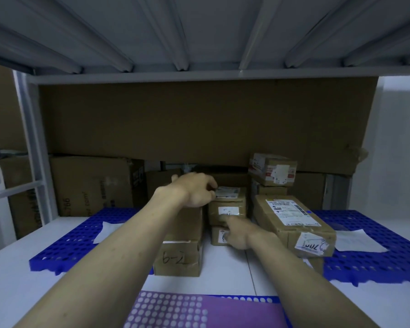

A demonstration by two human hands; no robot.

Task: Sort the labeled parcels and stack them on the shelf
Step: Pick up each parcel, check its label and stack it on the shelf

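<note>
I am reaching into a grey metal shelf (21, 240) with both bare arms stretched forward. My left hand (194, 190) rests on the top back edge of a tall brown cardboard parcel marked "6-2" (179, 254), and its curled fingers pinch the near left corner of a small brown cardboard parcel with a white label on top (227, 202). That small parcel sits on another small brown parcel (219, 235), the two forming a short stack in the middle of the shelf, just right of the "6-2" parcel. My right hand (237, 233) is in front of this stack, its index finger extended and touching the front face of the upper parcel near a small white sticker, the other fingers loosely curled and holding nothing. Just to the right lies a long brown cardboard parcel with a white shipping label (291, 221), its near end bearing a handwritten tag, resting on a blue perforated plastic mat (376, 263). Behind it a brown parcel with red and white tape (272, 169) tops a small pile. A second blue perforated mat (76, 242) lies on the left, with a white sheet of paper (107, 230) on it; another white sheet (357, 240) lies on the right mat. A large brown cardboard panel (199, 119) covers the back of the shelf, with a big brown carton (92, 185) standing at the rear left.
</note>
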